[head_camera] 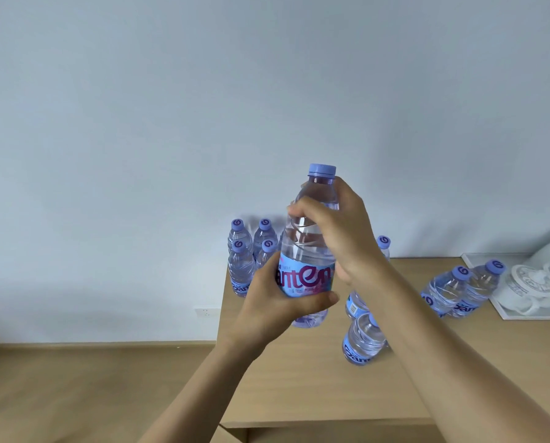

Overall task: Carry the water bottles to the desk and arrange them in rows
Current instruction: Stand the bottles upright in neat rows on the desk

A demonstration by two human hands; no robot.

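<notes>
A person holds one bottle upright in the air above the bench, near the middle of the view. The left hand curls round its lower part, fingers over the blue label and thumb wrapped across the front just below it. The right hand grips the shoulder and neck from the 3 o'clock side, fingers bent round the clear plastic just under the purple cap. Both forearms reach in from the 6 o'clock edge, the right one crossing the bench from 5 o'clock.

On the bench's far left corner, at 9 o'clock from the held bottle, four bottles stand upright in a tight two-by-two block, touching one another. Behind the right wrist another cap shows above the arm; the bottle beneath it is mostly hidden. Just below the right forearm, at 5 o'clock from the held bottle, a bottle stands on the bench, and a second one shows partly under the arm just beyond it. Toward 3 o'clock two more bottles stand side by side, touching, beside a white tray that carries white patterned china.

A pale wall fills the upper view, a socket sits low on it, and wooden floor lies at 8 o'clock.
</notes>
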